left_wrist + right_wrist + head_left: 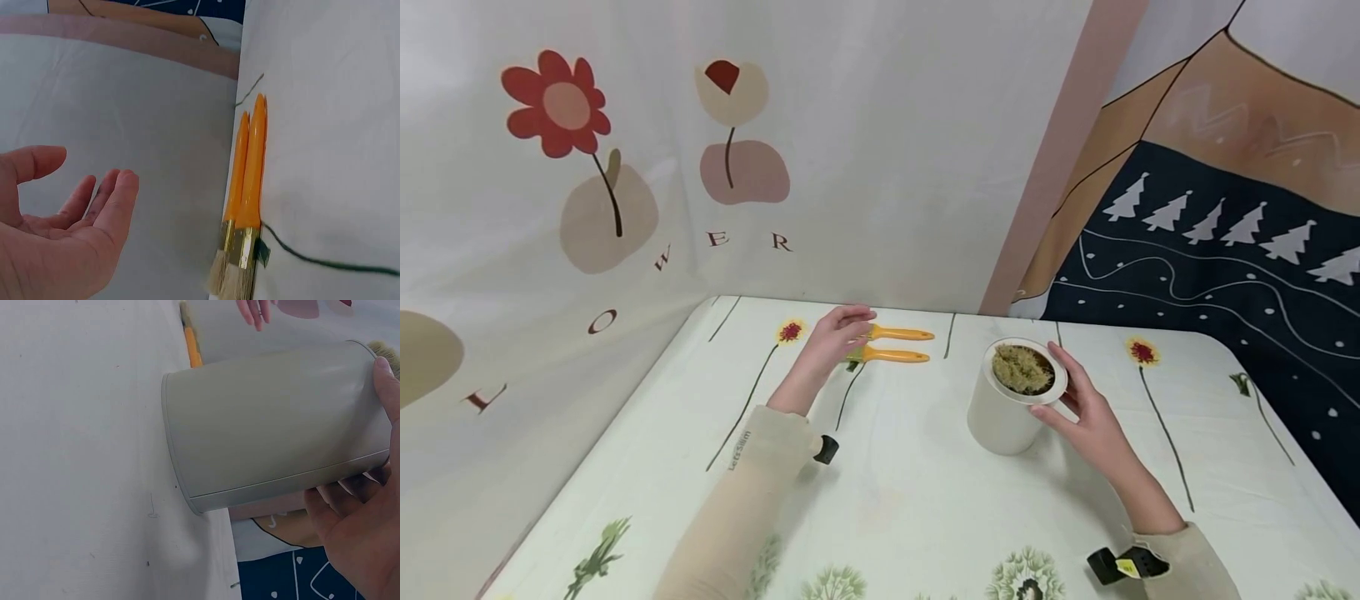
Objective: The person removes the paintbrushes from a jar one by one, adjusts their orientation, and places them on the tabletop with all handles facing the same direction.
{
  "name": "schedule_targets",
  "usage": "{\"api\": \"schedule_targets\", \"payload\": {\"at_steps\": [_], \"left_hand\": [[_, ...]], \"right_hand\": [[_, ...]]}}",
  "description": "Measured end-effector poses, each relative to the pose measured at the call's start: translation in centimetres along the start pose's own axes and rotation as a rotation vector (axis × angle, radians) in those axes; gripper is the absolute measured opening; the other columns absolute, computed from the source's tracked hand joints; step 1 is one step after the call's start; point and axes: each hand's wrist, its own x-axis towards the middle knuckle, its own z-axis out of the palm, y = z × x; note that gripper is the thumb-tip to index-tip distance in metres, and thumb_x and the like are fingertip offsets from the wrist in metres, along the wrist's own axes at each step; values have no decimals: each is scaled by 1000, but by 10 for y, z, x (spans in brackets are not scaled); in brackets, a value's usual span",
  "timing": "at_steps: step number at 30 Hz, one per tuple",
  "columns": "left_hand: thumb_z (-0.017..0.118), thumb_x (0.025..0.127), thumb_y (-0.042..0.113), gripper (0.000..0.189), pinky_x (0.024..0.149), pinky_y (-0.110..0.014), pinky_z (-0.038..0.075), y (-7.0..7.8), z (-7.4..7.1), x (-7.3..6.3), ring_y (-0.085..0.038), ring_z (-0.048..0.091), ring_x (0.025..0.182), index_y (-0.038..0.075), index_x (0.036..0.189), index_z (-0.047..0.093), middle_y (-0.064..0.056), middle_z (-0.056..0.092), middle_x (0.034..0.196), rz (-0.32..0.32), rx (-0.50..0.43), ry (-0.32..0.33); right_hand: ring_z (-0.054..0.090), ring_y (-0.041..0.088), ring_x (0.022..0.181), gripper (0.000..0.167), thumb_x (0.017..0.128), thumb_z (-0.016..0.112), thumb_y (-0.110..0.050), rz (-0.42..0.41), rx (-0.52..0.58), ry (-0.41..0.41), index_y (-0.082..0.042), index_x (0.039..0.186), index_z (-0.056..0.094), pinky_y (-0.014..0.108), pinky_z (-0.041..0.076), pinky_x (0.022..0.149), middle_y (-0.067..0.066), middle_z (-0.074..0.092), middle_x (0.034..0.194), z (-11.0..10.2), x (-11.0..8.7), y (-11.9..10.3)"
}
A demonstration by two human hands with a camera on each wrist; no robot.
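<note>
A flowered tablecloth spreads below tree-print fabric at two o'clock. Left hand: fingers relaxed; right hand grips a canister.

nearer brush cropped, right grip cut off

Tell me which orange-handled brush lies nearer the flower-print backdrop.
The upper brush in the head view. It lies closer to the backdrop; the lower brush, beside it, is farther out, toward the viewer.
</note>
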Motion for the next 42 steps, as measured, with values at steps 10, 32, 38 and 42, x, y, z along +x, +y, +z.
{"api": "schedule_targets", "payload": {"at_steps": [10, 32, 38, 42], "left_hand": [[58, 100, 12, 40, 110, -35, 49, 14, 26, -12, -36, 52, 134, 4, 138, 49, -16, 53, 142, 86, 32, -57], [65, 95, 5, 26, 95, -26, 57, 22, 94, -29, -27, 65, 111, 1, 121, 63, -17, 66, 120, 468, 180, -318], [64, 96, 8, 26, 98, -23, 55, 21, 106, -32, -26, 65, 116, 6, 122, 65, -11, 68, 123, 548, 288, -368], [66, 95, 9, 27, 103, -22, 51, 19, 113, -33, -19, 61, 120, 7, 122, 65, -8, 67, 124, 571, 353, -384]], "right_hand": [[31, -24, 128, 83, 94, 67, -5, 1, 0, 1, -20, 160, 19, -4, 32, 99, 26, 25, 161, 0, 2, 0], [30, -24, 128, 83, 94, 67, -6, 12, -16, 8, -20, 160, 19, -5, 32, 98, 23, 26, 162, 0, 1, -1], [30, -25, 127, 83, 94, 68, -7, 22, -17, 5, -20, 160, 19, -5, 32, 97, 23, 27, 162, 1, 0, -2], [30, -25, 126, 83, 94, 67, -7, 19, -21, 4, -20, 160, 19, -5, 32, 97, 23, 27, 161, 1, -1, -1]]}}
